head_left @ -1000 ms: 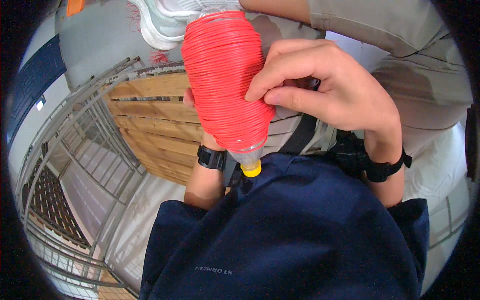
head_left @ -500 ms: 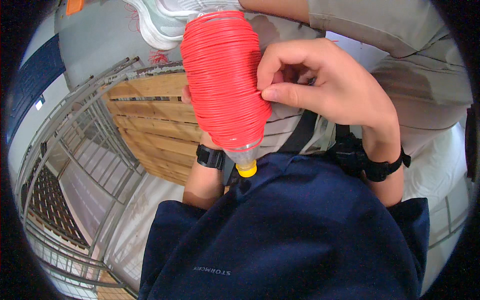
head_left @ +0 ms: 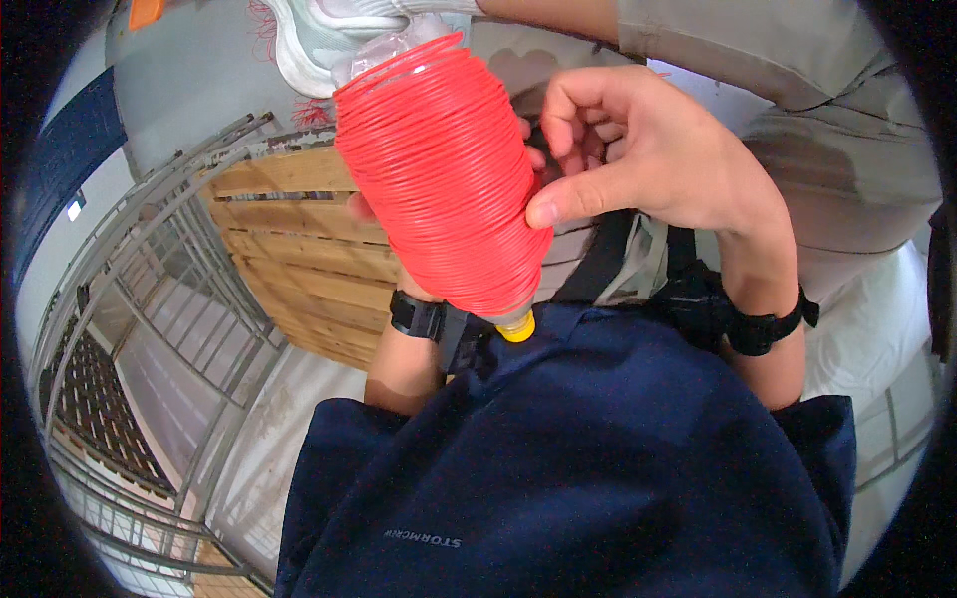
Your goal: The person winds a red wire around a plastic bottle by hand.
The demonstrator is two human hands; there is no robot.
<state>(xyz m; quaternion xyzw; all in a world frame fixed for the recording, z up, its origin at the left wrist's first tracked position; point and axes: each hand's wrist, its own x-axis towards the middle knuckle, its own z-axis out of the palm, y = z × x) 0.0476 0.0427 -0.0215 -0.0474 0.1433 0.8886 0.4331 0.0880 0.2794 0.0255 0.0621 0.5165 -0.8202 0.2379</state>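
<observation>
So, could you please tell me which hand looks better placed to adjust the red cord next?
Probably the right hand: its thumb is at the right side of the red cord, and it appears free. The left hand, mostly hidden, seems busy supporting the bottle from behind.

Bright red cord point(head_left: 439, 179) makes a pattern of fine, close stripes around the clear bottle point(head_left: 394, 48), whose cap point(head_left: 517, 328) is plain yellow. The shirt point(head_left: 598, 448) is dark navy with small grey lettering, the wristband point(head_left: 417, 316) black, the trousers point(head_left: 718, 40) beige, and the shoe point(head_left: 296, 55) white with pale grey-green. Yellowish-brown wood slats point(head_left: 309, 251) form light bands split by dark gaps, near dull grey rails point(head_left: 212, 364) and a dark brown lattice point(head_left: 110, 409) of small criss-crossed openings.
</observation>
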